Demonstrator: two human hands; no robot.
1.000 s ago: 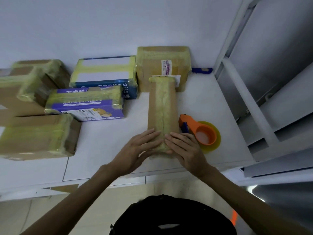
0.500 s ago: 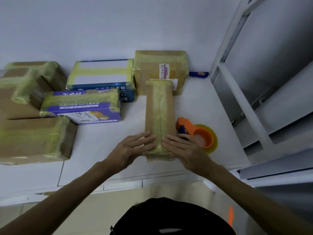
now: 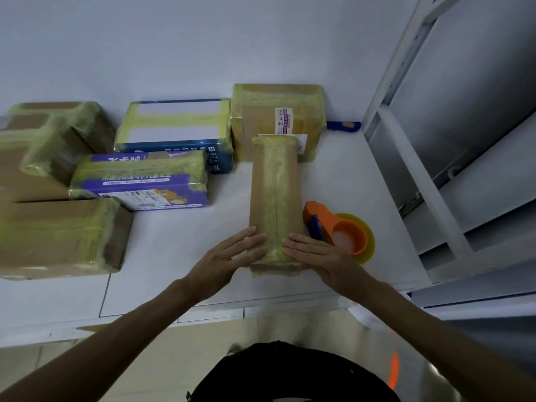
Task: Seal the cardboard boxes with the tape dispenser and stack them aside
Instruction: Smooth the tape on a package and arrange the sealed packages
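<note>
Cardboard box (image 3: 260, 198), taped along its top, lies near the front edge of the tabletop (image 3: 174, 256) as a person's left hand (image 3: 229, 262) and right hand (image 3: 322, 258), fingers flat and holding nothing, press its near end; firm outward strokes should bed the tape (image 3: 275, 181).

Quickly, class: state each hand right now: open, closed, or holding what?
Left hand: open, straight fingers pressing the narrow box.
Right hand: open, straight fingers pressing the same box.
</note>
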